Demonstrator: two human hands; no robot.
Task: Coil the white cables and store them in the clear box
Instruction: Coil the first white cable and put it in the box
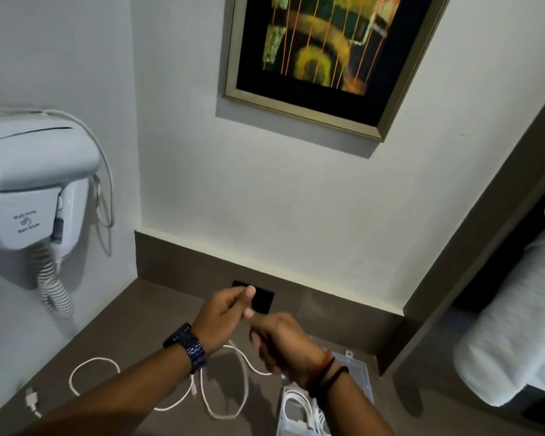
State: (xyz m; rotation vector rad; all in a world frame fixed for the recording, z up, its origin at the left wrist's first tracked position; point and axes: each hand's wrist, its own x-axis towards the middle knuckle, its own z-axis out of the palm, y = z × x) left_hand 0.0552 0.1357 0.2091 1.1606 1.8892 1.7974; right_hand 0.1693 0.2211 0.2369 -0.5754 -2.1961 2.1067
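Above the brown desk (145, 316), I see my left hand (224, 313) pinching one white cable (230, 385); right hand (280, 344) blurred, grip unclear. Coiled cables (299, 410) fill the clear box (364, 372).

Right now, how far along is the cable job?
Partway. Done: coiled white cables sit in the clear box. In hand: both hands, left hand and right hand, work one loose cable. Left: its loops and USB plug lie on the desk.

White cables (202, 388) on brown desk (132, 335); white hairdryer (35, 171); gold-framed multicoloured picture (321, 55).
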